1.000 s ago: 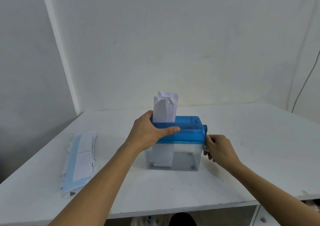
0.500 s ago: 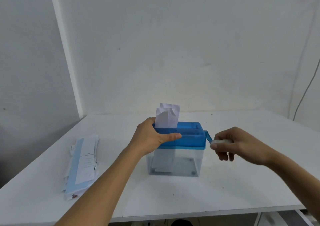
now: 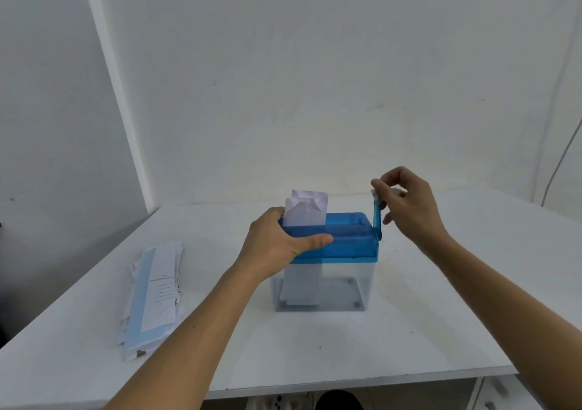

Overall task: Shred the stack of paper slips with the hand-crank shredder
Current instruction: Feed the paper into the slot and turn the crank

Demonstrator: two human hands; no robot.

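A hand-crank shredder (image 3: 349,239) with a blue lid and a clear bin stands mid-table. A white paper slip (image 3: 307,209) sticks up out of its slot, and its shredded part (image 3: 302,283) hangs inside the bin. My left hand (image 3: 280,242) grips the lid's left end, thumb across the front. My right hand (image 3: 406,203) pinches the white knob of the blue crank (image 3: 377,220), which points straight up at the shredder's right side. A stack of paper slips (image 3: 154,296) lies flat on the table to the left.
The white table (image 3: 441,331) sits in a corner of white walls. Its front edge runs close below my arms. A thin cable (image 3: 563,154) hangs down the wall at far right.
My right hand has swung the crank from low at the shredder's side up to vertical. The slip has sunk lower into the slot. My left hand has kept its hold on the lid.
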